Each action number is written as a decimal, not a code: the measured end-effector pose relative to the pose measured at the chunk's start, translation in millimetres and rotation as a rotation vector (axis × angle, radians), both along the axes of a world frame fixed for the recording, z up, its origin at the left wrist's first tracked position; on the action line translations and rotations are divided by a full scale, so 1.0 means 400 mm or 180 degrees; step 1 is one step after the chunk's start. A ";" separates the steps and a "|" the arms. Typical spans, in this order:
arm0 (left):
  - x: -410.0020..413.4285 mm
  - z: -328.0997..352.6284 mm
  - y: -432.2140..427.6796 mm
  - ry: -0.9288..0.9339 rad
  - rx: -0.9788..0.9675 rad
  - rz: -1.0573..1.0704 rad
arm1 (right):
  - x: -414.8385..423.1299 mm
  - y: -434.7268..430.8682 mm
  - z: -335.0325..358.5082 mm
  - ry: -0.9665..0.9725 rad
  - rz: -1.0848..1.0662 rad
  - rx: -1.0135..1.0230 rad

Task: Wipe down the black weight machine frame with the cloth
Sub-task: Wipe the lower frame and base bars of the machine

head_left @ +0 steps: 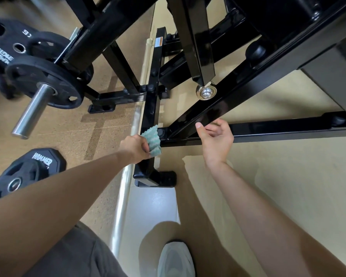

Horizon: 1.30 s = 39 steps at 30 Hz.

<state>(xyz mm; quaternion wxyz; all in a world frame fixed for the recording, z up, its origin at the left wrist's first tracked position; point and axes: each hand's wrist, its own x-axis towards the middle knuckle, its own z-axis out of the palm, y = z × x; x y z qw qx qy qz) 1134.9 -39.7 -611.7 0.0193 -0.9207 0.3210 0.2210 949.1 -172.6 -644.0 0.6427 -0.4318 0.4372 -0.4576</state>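
Reaches forward and down with the left hand (136, 147), the bare forearm almost straight, in from the lower left. Clenches the cloth (153, 141) in curled fingers and thumb, knuckles up. Presses that bunched green-and-white cloth against the frame (100, 37) low down, on the floor bar (152, 108), right at the joint where two other bars branch off to the right.

Holds the right hand (216, 138) just right of that joint, wrist bent back, palm toward the camera, fingers loosely curled round nothing. Puts the thumb tip at the lower edge of the diagonal bar (218, 113); cannot tell whether touching or just short of it.

Lies long-axis straight away from the person, that floor bar, with its near end over a black foot (164, 177) and its far end by an orange-and-white label (159, 42). Climbs from the joint up and to the right, the diagonal bar, glossy and reflecting light. Runs from the same joint along the floor to the right edge, the low bar (277, 127).

Left of the frame: a black plate (28, 170) flat on the floor, and above it a loaded plate (46, 82) on a steel sleeve (32, 110) pointing down-left. At the bottom edge, a pale shoe (176, 258), toe toward the frame.
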 end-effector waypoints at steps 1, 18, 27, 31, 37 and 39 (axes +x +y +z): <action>-0.005 0.002 0.011 -0.0026 0.0031 -0.0002 | 0.000 0.003 -0.002 0.0026 0.0020 0.0009; -0.090 0.022 0.045 0.0110 -0.0337 -0.1179 | -0.026 -0.011 -0.007 0.0114 0.0338 0.0013; -0.054 -0.004 0.070 -0.0540 0.0421 -0.2197 | -0.039 -0.032 0.007 0.0127 0.0400 -0.0078; -0.070 -0.019 0.052 -0.0153 0.0738 -0.2839 | -0.039 -0.025 0.006 0.0169 0.0395 -0.0128; -0.049 -0.042 0.028 -0.1101 0.1367 -0.3168 | -0.048 -0.034 -0.001 0.0189 0.0496 -0.0224; -0.067 -0.044 0.018 -0.1154 0.1648 -0.3276 | -0.051 -0.038 -0.002 0.0192 0.0557 -0.0217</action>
